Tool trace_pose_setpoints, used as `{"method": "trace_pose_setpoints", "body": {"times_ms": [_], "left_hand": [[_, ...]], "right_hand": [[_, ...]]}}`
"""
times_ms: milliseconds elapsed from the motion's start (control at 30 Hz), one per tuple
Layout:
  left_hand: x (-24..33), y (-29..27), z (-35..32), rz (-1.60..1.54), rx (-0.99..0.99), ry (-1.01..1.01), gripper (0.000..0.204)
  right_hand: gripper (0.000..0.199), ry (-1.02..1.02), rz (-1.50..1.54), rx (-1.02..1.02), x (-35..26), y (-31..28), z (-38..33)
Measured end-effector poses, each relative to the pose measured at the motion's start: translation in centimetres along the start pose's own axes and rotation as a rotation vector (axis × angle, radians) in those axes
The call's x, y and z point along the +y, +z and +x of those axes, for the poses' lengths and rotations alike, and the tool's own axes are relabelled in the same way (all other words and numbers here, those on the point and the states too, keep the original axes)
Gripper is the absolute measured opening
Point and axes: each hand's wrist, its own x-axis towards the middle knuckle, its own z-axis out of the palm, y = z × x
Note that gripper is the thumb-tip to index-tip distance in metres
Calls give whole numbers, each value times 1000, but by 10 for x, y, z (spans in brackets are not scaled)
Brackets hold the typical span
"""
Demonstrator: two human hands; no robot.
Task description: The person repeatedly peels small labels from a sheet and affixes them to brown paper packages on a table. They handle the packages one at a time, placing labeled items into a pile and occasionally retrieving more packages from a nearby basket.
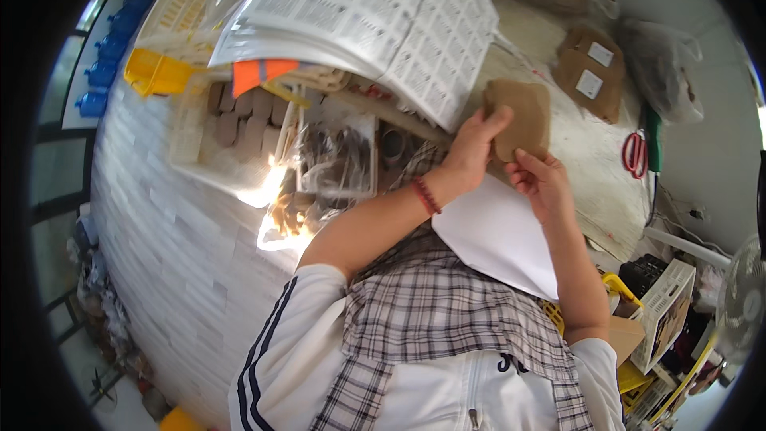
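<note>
My left hand grips a flat brown kraft-paper-like piece by its left edge, thumb on top. At its lower edge my right hand pinches it between thumb and curled fingers. Whether it is one piece or a small stack, I cannot tell. Beyond it to the right lie similar brown pieces with white labels on them. Left of my hands, large white sheets of printed labels overhang the table's edge. A white sheet slopes down between my forearms.
Red-handled scissors and a green-handled tool lie at the table's right edge. Clear plastic bags sit behind them. Below left stands a pale crate of brown rounded pieces. Baskets and a fan are at lower right.
</note>
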Motion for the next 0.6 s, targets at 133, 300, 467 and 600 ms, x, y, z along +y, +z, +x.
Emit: {"method": "trace_pose_setpoints", "body": {"times_ms": [133,300,467,600], "left_hand": [[-11,-23,7,206,-135,184,42],[-11,-24,2,317,-290,106,45],[7,-41,-52,830,-103,462,28],[27,-148,-136,789,433,546,16]], "right_hand": [[40,-323,-371,240,17,-24,11],[46,-309,58,-2,16,-38,9],[48,-226,191,107,30,-82,32],[53,-307,-27,242,18,-100,41]]}}
